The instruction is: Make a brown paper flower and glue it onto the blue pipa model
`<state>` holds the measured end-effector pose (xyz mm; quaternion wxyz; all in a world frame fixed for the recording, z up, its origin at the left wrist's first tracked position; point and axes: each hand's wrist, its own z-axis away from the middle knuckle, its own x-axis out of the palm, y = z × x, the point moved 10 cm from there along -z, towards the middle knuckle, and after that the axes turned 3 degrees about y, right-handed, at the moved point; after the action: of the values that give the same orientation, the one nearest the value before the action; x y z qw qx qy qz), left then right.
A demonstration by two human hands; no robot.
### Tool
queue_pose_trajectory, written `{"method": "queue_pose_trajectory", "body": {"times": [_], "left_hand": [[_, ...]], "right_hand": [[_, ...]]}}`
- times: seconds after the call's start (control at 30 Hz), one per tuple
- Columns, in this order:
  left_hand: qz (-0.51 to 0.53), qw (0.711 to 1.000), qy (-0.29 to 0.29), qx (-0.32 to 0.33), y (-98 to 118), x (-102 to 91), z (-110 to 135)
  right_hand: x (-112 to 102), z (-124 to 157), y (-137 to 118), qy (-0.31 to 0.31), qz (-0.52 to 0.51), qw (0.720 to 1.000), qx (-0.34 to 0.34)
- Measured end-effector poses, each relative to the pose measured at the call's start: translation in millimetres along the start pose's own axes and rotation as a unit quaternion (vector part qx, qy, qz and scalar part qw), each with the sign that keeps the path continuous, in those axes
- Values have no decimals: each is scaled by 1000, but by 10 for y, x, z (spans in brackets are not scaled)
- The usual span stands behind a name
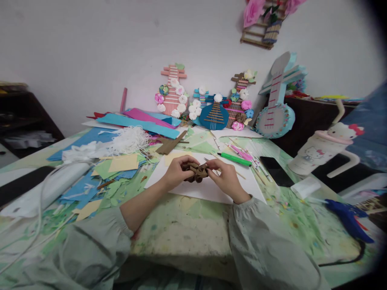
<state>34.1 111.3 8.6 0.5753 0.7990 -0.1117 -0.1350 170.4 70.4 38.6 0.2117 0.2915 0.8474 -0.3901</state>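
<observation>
Brown paper (199, 174) — in both curled hands (178, 174)

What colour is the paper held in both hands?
The held paper is brown, seen in the head view.

Mid-frame, the paper piece (198, 174) sits between the fingers (216, 162), above a sheet (208, 191) on the bench (193, 227); scraps (123, 163) lie left, a phone (276, 171) right, model instruments (214, 117) behind, toward upper centre.
</observation>
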Motion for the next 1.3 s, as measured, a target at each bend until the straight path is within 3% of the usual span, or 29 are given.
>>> {"method": "queue_pose_trajectory", "body": {"times": [0.17, 0.37, 0.5, 0.87, 1.03, 1.3], "left_hand": [[-1, 1000, -29, 8, 15, 74, 14], [-124, 985, -60, 103, 124, 170, 35], [-159, 978, -67, 118, 114, 195, 40], [-144, 987, -42, 65, 87, 135, 10], [-107, 994, -19, 13, 13, 90, -3], [-82, 996, 21, 11, -27, 8, -24]], "right_hand": [[-16, -3, 80, 11, -45, 998, 50], [-14, 14, -90, 0, -30, 999, -26], [17, 43, -225, -11, -18, 997, -77], [6, 47, -281, 13, 51, 993, -102], [-43, 35, -255, 27, 19, 995, -95], [-75, 47, -264, 31, -22, 997, -71]]}}
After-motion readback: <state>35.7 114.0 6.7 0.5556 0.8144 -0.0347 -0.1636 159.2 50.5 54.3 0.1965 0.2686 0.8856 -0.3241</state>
